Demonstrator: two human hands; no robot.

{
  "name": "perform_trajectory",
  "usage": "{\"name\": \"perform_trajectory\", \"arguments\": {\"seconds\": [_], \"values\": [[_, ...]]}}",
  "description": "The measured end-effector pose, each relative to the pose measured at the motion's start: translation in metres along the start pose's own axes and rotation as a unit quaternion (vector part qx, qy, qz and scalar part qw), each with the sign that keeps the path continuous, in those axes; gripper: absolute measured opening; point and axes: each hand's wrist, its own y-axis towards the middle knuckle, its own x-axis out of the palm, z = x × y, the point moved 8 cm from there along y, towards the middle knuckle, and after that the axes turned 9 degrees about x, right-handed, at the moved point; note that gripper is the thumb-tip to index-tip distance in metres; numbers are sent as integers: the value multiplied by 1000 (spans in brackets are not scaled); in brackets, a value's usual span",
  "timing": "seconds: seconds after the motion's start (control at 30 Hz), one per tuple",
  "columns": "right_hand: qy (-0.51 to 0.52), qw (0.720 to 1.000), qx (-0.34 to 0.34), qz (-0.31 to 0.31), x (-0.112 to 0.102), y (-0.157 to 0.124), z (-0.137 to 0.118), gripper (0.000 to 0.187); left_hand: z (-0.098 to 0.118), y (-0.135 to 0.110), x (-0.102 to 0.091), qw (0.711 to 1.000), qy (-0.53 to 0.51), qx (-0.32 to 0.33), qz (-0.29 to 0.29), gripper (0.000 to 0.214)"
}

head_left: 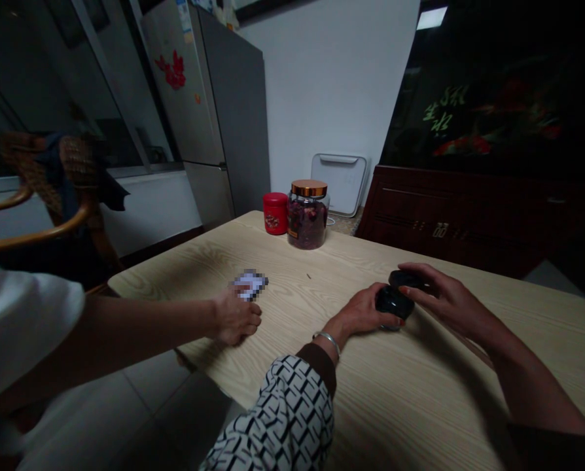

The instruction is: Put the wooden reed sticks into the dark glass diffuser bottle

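Observation:
On the right half of the wooden table, my left hand point(358, 311), with a silver bangle at its wrist, wraps its fingers round a glossy black rounded object point(394, 303). It rests at the tabletop, and its kind is unclear. Just beyond it, my right hand point(437, 288) grips a second dark rounded piece point(406, 280) between thumb and fingers. The two dark pieces are close together; I cannot tell whether they touch or are joined.
Another person's hand point(238, 317) lies on the table point(292, 294) at the left, by a small blurred whitish item point(250, 284). Toward the back stand a red canister point(275, 214) and a glass jar point(308, 219) with a copper lid. A fridge point(238, 118) stands behind.

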Motion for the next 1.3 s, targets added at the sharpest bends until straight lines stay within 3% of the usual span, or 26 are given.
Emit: {"name": "perform_trajectory", "arguments": {"seconds": [0.23, 0.43, 0.7, 0.8, 0.9, 0.97, 1.03, 1.13, 1.2, 1.3], "values": [[-82, 996, -17, 1, -8, 4, -9, 51, -4, 3, 3, 999, -27, 21, -15, 76], [-105, 987, -19, -124, -12, 12, -17, 56, -8, 3, 1, 1000, -5, 16, -9, 77], [-201, 963, -20, -180, -6, 29, -38, 48, -3, 3, 3, 999, -17, 26, -18, 74], [-309, 937, 11, -163, 0, 34, -37, 49, -3, 3, 3, 999, -22, 32, -18, 73], [-414, 901, 69, -108, -4, 35, -28, 60, -5, 4, 3, 999, -31, 40, -18, 76], [-401, 908, 88, -78, -10, 33, -25, 66, -8, 5, 3, 999, -31, 41, -18, 77], [-323, 941, 63, -74, -12, 29, -29, 71, -10, 5, 3, 999, -20, 37, -15, 76], [-220, 968, 9, -121, -11, 21, -43, 74, -11, 5, 2, 999, -10, 36, -13, 75], [-231, 965, 37, -120, -16, 20, -46, 74, -11, 4, 2, 999, -19, 36, -14, 75], [-320, 938, 134, -2, -39, 21, -43, 77, -9, 4, 3, 999, -26, 37, -12, 74]]}}
